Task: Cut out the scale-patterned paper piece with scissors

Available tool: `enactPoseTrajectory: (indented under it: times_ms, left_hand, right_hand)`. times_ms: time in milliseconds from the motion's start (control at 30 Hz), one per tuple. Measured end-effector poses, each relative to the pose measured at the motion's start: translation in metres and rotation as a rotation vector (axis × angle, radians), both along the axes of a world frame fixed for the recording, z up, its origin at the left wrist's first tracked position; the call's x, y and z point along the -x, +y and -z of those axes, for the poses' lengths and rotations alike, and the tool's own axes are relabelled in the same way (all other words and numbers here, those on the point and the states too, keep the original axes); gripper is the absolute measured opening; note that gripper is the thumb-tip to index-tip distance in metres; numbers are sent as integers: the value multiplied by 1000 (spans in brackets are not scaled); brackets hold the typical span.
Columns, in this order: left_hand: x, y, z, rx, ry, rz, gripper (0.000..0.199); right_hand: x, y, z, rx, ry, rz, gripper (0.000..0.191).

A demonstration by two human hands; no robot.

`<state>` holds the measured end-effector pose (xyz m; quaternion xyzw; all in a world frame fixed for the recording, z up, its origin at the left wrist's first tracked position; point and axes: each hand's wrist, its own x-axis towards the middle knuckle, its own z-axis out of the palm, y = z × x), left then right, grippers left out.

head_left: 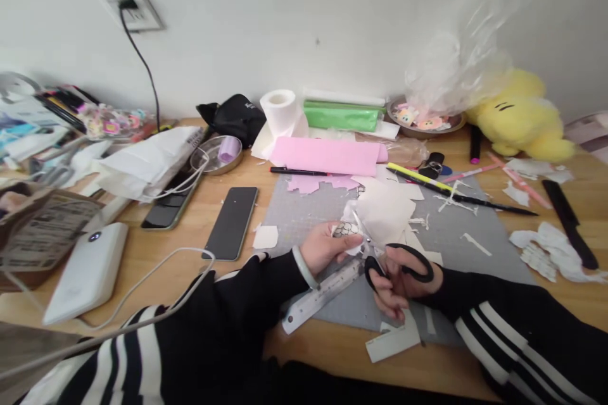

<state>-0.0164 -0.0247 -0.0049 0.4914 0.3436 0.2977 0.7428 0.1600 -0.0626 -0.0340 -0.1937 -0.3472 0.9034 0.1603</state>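
My left hand pinches a small piece of white paper with black lines drawn on it. Fingers of my right hand are through the black handles of a pair of scissors, whose blades point up and left at the paper. Whether the blades touch the paper's edge is hard to make out. Under both hands lies a grey cutting mat. A metal ruler rests slantwise on it below my left hand. White paper sheets and scraps are spread just beyond the scissors.
A pink folded sheet, a white paper roll and a green pack line the back. Phones, a power bank and its cable are at left. A yellow plush toy and a black comb-like strip are at right.
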Motion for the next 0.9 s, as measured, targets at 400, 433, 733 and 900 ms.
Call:
enactPoseTrajectory:
  times_ms: [400,433,733,900]
  left_hand:
    - [20,21,-14,-216,151,71,39]
    - [22,23,-17,-235,170,80,40]
    - [41,33,-26,-356,453,98,49]
    - [76,50,-39,-464,765,72,81]
  right_hand:
    - [5,1,4,-56,185,160,61]
    - [6,0,5,-64,222,159,61]
    - [7,-8,-3,-114,294,27,76]
    - [-5,-2,-23,-160,278,227,58]
